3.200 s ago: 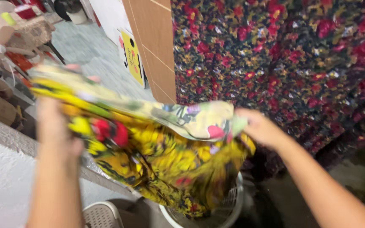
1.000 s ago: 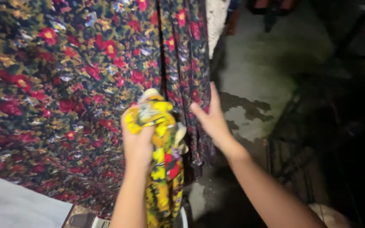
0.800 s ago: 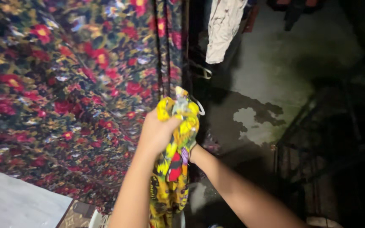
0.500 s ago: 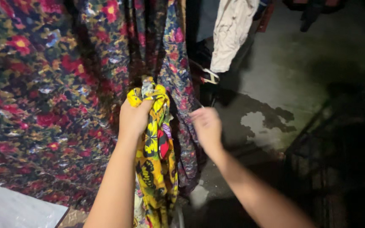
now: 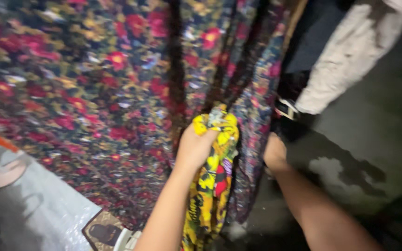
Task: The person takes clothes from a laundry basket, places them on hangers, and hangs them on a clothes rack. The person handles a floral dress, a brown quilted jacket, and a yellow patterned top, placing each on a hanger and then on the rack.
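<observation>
My left hand [image 5: 194, 148] is closed around the bunched top of a yellow flowered cloth [image 5: 210, 186], which hangs down limp from the fist. Right behind it hangs a large dark cloth [image 5: 94, 93] printed with red flowers. My right hand [image 5: 274, 151] is at that dark cloth's right edge [image 5: 252, 139], its fingers hidden behind the fabric, so its grip is unclear.
A white garment [image 5: 345, 60] hangs at the upper right, with a dark strap and buckle [image 5: 287, 109] below it. The concrete floor [image 5: 373, 139] at right shows wet patches. A grey surface [image 5: 38, 209] lies at lower left, a small brown patterned thing [image 5: 102, 230] beside it.
The yellow cloth went from spread between both hands to bunched in my left fist. My right hand let go of it and moved to the dark cloth's edge. The view swung right and closer.
</observation>
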